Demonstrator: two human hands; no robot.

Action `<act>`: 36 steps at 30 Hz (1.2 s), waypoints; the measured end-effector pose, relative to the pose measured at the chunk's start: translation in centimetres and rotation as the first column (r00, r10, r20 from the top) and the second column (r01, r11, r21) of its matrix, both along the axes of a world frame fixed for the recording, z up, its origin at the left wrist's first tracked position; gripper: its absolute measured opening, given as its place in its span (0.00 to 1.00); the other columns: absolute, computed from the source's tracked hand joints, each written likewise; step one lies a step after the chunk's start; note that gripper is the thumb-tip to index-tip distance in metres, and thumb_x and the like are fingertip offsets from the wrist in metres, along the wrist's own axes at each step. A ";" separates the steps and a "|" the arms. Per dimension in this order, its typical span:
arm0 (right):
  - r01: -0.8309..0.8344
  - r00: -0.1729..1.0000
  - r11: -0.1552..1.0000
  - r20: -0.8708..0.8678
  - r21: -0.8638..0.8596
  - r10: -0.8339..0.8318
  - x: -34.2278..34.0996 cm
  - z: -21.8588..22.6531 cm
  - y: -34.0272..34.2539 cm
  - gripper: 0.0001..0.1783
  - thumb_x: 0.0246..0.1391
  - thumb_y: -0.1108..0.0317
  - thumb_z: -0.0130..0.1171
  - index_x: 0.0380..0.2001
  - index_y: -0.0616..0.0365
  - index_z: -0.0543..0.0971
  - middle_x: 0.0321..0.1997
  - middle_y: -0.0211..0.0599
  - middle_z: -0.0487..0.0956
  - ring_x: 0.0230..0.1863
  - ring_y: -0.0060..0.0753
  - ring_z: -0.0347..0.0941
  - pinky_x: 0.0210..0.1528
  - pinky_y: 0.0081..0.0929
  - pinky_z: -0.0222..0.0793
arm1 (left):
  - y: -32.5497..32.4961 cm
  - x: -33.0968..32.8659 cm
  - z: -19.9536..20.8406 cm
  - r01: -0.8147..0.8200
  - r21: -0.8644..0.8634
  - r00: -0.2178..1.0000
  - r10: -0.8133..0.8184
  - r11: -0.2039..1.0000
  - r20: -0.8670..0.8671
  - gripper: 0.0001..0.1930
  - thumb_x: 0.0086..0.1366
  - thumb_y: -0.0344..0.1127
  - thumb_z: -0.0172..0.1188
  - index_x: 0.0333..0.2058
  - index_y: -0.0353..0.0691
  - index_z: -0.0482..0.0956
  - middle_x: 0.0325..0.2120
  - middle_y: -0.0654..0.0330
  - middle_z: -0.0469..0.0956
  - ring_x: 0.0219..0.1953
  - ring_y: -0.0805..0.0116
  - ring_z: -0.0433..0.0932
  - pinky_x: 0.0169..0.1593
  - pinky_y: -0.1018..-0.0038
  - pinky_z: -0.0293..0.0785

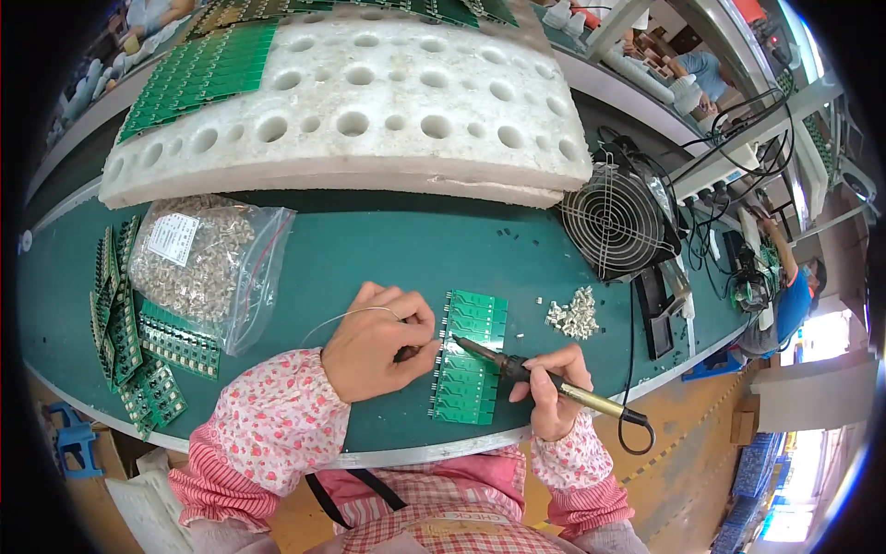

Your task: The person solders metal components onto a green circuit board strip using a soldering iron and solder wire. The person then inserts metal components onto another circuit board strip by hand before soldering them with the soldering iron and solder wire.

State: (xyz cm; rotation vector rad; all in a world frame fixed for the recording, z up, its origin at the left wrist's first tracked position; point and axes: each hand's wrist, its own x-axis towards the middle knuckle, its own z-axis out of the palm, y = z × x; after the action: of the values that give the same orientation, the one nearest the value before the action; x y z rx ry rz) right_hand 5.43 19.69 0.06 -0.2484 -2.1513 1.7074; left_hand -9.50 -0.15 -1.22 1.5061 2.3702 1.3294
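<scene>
A green circuit board panel (473, 388) lies flat on the green mat in front of me, with pins along its left edge. My right hand (556, 388) grips a soldering iron (591, 399), and its dark tip meets the panel's upper left part. Left of the panel, my left hand (380, 346) is closed, fingertips close to the board's pin edge. A thin solder wire (337, 319) loops out over the back of that hand; the fingers hide where it is pinched.
A small pile of white connectors (574, 314) lies right of the panel, near a black fan (614, 222) with a wire guard. On the left are a plastic bag of small parts (194, 263) and stacked boards (152, 397). A white foam block (341, 166) spans the back.
</scene>
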 end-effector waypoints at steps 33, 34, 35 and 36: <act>0.002 1.000 0.999 -0.027 0.041 -0.001 -0.1 0.3 -0.1 0.05 0.54 0.75 0.55 0.32 0.66 0.71 0.22 0.38 0.78 0.20 0.24 0.77 0.23 0.19 0.72 | 0.2 -0.1 -0.1 -0.015 -0.029 1.000 0.015 0.999 0.000 0.09 0.52 0.32 0.63 0.18 0.41 0.74 0.27 0.66 0.71 0.29 0.67 0.68 0.39 0.70 0.57; 0.004 1.000 0.999 -0.031 0.042 -0.003 -0.1 0.3 0.0 0.05 0.54 0.75 0.55 0.32 0.66 0.71 0.22 0.38 0.78 0.20 0.24 0.77 0.23 0.19 0.72 | 0.3 -0.1 0.0 -0.012 -0.013 1.000 0.012 1.000 -0.018 0.08 0.51 0.31 0.64 0.18 0.41 0.74 0.27 0.66 0.72 0.29 0.67 0.68 0.38 0.70 0.57; -0.008 1.000 0.999 -0.013 0.033 0.009 -0.1 0.3 0.0 0.05 0.54 0.76 0.55 0.32 0.65 0.71 0.22 0.38 0.78 0.20 0.24 0.77 0.23 0.19 0.72 | 0.3 0.0 0.0 -0.010 -0.012 1.000 0.010 1.000 -0.022 0.08 0.51 0.31 0.64 0.18 0.41 0.74 0.27 0.66 0.72 0.29 0.67 0.68 0.38 0.70 0.57; -0.020 1.000 0.999 0.004 0.025 0.020 -0.1 0.3 0.0 0.05 0.54 0.76 0.55 0.32 0.65 0.71 0.22 0.38 0.78 0.20 0.23 0.77 0.23 0.19 0.72 | 0.3 0.0 0.0 -0.007 -0.027 1.000 0.006 1.000 -0.028 0.08 0.51 0.31 0.64 0.18 0.41 0.74 0.27 0.67 0.72 0.29 0.68 0.68 0.38 0.70 0.57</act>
State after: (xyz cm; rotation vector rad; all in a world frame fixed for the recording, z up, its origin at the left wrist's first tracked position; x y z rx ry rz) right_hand 5.35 19.68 0.40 -0.2240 -2.1832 1.6911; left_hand -9.51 0.17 -1.17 1.5212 2.4015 1.2806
